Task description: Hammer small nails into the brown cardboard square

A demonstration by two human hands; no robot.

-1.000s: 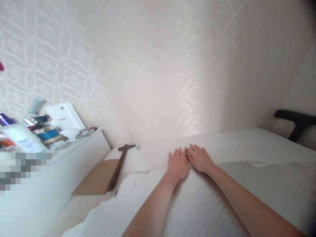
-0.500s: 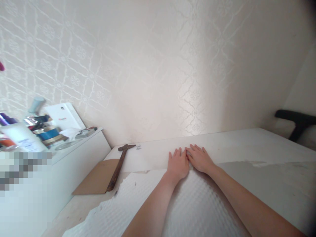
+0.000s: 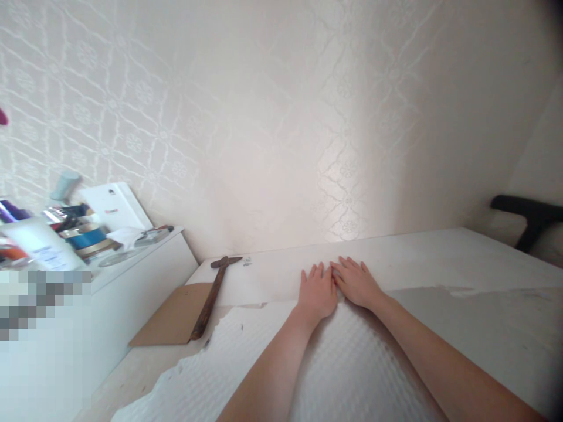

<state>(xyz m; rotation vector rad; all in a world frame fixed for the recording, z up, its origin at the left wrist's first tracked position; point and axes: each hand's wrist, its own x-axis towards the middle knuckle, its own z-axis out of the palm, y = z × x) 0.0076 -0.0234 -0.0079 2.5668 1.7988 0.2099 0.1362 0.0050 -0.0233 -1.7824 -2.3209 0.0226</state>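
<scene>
My left hand [image 3: 317,291] lies palm down with its fingers stretched out, on the white board [image 3: 272,279] along the wall. Beside it, my right hand [image 3: 357,282] rests flat too, its fingers spread and its thumb side touching the left hand. Neither hand holds anything. Under my wrists and forearms spreads a white quilted sheet [image 3: 352,363] with a ragged left edge. To the left lies a hammer [image 3: 212,299] with a dark wooden handle, partly over a piece of brown cardboard [image 3: 171,316].
A white cabinet [image 3: 145,287] stands on the left, its top crowded with a white box [image 3: 115,205], a blue tape roll [image 3: 85,235] and a white tube [image 3: 41,243]. A black chair armrest [image 3: 528,208] shows at the far right. Patterned wallpaper [image 3: 264,117] covers the wall behind.
</scene>
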